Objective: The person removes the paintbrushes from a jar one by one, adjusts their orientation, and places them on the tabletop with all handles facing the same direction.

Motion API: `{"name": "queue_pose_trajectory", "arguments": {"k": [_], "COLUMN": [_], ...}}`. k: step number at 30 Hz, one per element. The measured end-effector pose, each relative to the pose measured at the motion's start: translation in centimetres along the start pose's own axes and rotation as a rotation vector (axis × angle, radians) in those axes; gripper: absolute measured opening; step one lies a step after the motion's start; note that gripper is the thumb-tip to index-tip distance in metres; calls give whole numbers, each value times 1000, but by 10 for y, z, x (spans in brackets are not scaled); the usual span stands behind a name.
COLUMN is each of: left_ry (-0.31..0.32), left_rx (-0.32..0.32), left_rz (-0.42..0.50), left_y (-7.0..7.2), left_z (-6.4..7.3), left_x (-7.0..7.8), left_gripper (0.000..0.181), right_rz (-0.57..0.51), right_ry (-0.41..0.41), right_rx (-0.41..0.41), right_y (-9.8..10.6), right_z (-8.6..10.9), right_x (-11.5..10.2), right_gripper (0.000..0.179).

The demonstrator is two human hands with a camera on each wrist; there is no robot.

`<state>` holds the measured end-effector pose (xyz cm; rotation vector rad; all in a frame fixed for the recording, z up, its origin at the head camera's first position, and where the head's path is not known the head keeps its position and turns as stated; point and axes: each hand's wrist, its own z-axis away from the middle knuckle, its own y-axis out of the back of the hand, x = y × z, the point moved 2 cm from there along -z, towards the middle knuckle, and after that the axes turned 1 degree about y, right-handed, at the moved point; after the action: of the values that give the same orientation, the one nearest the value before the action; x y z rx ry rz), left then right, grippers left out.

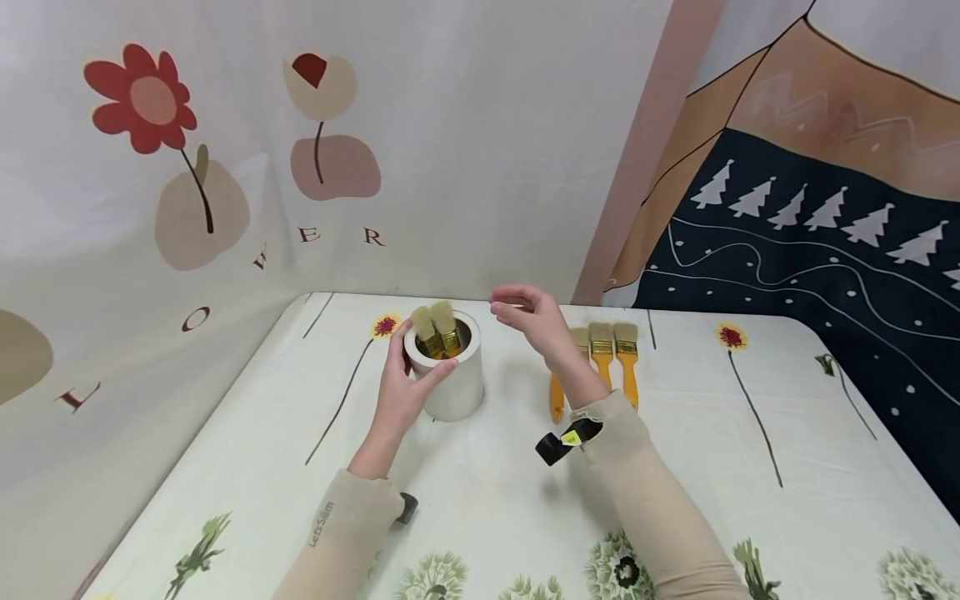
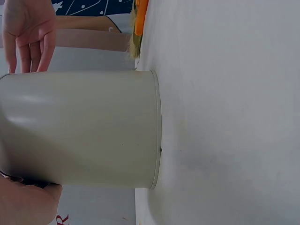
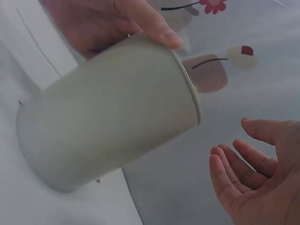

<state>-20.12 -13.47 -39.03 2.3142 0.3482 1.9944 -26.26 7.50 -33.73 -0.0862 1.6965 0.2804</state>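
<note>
- We look down on a white flower-patterned desk, where a white cylindrical canister stands upright toward the far edge, just left of centre.
- Our left hand grips the canister from its left side, fingers curled around the wall and thumb at the rim.
- Our right hand hovers to the right of the canister, near its rim but apart from it; its fingers are loosely bent, well parted from the thumb, holding nothing.
- Two paintbrushes in the canister stand bristles up, side by side.
- Three more paintbrushes lie to the right, bristles far, orange handles near, the leftmost partly hidden by our forearm.
- We judge the gathering partway along: two brushes in, three outside.
</note>
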Motion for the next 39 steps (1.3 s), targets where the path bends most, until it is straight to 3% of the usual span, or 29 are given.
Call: {"name": "queue_pose_trajectory", "arguments": {"k": [7,19,28,34,39], "left_ry": [-3,-44,-40,-25,-25], "left_rx": [-8,-21,-22,-38,-44], "left_rz": [5,35,6,-3,6], "left_y": [0,0,1,3,2], "left_z": [0,-1,0,1,0], "left_x": [0,0,-2,-2,-3], "left_gripper": [91,87,88,90,90], "right_rz": [-52,-12,348,439,514], "right_ry": [23,26,47,47,55], "right_rx": [-43,-180,-248,-280,-237], "right_y": [-14,-45,-64,-74,-80], "right_z": [1,0,-8,-11,-11], "right_x": [-10,-23,-30,-32,-32], "right_gripper": [37,34,37,42,39]}}
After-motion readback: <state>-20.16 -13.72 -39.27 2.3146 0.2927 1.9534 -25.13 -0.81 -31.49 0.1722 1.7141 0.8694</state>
